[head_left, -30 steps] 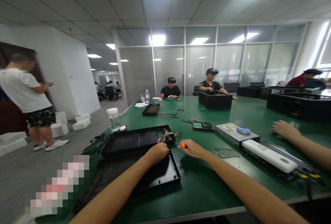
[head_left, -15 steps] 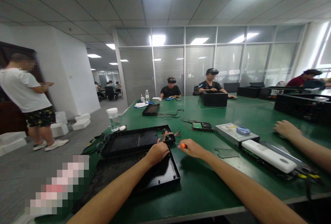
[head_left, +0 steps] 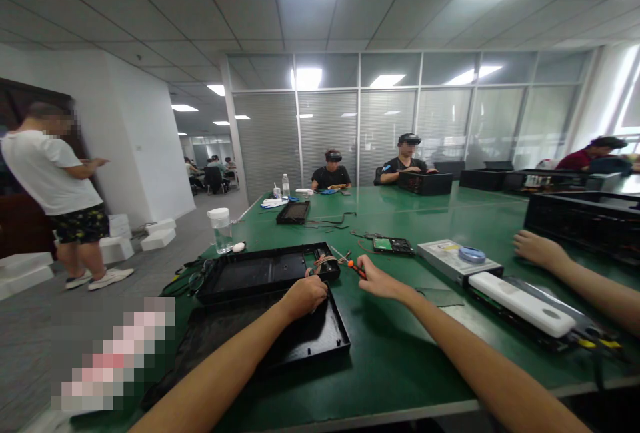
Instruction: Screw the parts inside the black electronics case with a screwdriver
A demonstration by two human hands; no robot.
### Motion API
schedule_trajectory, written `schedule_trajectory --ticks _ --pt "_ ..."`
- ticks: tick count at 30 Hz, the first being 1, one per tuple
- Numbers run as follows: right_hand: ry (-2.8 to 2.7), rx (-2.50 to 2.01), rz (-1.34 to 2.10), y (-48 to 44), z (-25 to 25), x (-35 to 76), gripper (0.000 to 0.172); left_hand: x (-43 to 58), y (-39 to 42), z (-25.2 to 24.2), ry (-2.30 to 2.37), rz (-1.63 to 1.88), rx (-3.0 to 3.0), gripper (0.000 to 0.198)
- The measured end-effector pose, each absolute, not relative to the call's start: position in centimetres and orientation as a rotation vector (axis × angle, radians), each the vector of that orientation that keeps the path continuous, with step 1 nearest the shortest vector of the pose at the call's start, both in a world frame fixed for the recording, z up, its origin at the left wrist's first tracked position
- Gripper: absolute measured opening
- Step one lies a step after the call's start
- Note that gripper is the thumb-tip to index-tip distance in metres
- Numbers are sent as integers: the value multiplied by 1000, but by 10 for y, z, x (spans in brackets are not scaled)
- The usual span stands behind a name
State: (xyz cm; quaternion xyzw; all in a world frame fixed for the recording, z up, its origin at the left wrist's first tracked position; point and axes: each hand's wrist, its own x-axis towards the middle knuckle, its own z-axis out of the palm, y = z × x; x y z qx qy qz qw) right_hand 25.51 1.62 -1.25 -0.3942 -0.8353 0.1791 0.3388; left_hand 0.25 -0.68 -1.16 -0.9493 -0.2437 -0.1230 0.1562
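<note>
My right hand (head_left: 377, 281) is closed around the orange and black handle of a screwdriver (head_left: 357, 269). The shaft points up and to the left, its tip near a bundle of thin wires (head_left: 325, 261). My left hand (head_left: 306, 295) is closed over the back right corner of a shallow black plastic tray (head_left: 320, 339); what its fingers pinch is hidden. Just behind lies a second black casing (head_left: 260, 273), with the wires at its right end. The screwdriver is apart from my left hand.
Right of my hands lie a metal drive (head_left: 440, 254) with a blue roll on it and a white elongated device (head_left: 520, 301). A green circuit board (head_left: 384, 244) sits beyond. Another person's hand (head_left: 543, 251) rests at right. A lidded water cup (head_left: 221, 229) stands left.
The screwdriver has swung from pointing left at my left hand to pointing up and left. My right hand has tilted with it. Across the table, a person's black box has shifted right.
</note>
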Motion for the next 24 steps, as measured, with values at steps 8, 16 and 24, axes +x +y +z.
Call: schedule_trajectory --ticks 8,16,24 --pt "-1896 -970 502 25 6 271 29 -3 2 -14 -870 -521 -2864 13" --pt "-1961 -981 96 8 0 250 28 -2 2 -15 -1024 -641 -2884 16" --pt "-2106 -997 0 2 12 253 26 -2 7 -17 -1040 -653 -2891 14"
